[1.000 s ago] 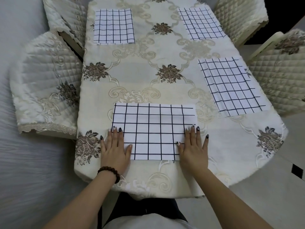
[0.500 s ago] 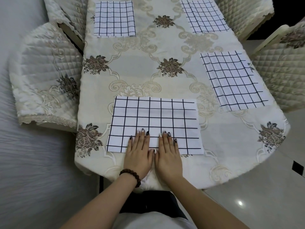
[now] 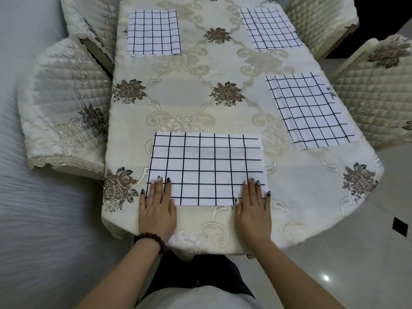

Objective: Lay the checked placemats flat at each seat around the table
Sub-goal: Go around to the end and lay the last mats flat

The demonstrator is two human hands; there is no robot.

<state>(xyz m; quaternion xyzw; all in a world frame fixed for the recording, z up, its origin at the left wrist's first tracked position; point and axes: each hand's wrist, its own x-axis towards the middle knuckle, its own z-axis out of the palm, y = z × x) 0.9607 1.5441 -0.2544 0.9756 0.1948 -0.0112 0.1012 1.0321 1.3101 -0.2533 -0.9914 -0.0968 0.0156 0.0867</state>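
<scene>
Now the near placemat [image 3: 207, 168] is seen spread flat at the near edge of the cloth-covered tabletop [image 3: 189, 103], long side run along that edge. It is pressed at both near corners. The left hand [image 3: 157, 207] is laid palm-down on the near-left corner, and the right hand [image 3: 253, 210] on the near-right one. Fingers of both are held straight and close together, w/ nothing curled and nothing pinched. The palms are rested on the tabletop just short of the mat's near edge. A bead bracelet [image 3: 149, 238] is worn on the left wrist.

Three more mats are laid out, all well apart. The right-edge placemat [image 3: 310, 110] is set at the right edge, w/ faint ripples showing nr its near side. The far-left placemat [image 3: 153, 33] and far-right placemat [image 3: 270, 29] are set toward the far corners. Both appear flat, though detail is poor that far off.

Quilted chairs are drawn up at the sides: the left chair [image 3: 62, 103] and far-left chair [image 3: 93, 21] at the left edge, the right chair [image 3: 374, 97] and far-right chair [image 3: 321, 18] at the right edge.
</scene>
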